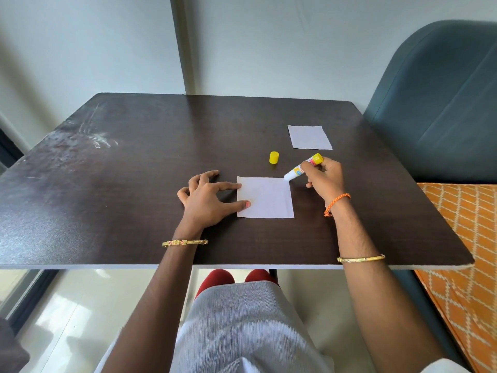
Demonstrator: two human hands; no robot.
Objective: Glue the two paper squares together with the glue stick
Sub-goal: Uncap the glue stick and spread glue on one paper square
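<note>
Pinning near paper square (267,197) flat on bench (121,200) with spread left hand (208,199); gripping uncapped glue stick (302,168) in right hand (324,176), tip touching square's far right corner; lying beyond, yellow cap (273,158); farthest, second paper square (309,137).

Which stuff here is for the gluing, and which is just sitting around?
For the gluing:
glue stick, held in the right hand
near paper square, pressed by the left hand
far paper square
yellow cap

Just there:
blue chair
orange cloth
</note>
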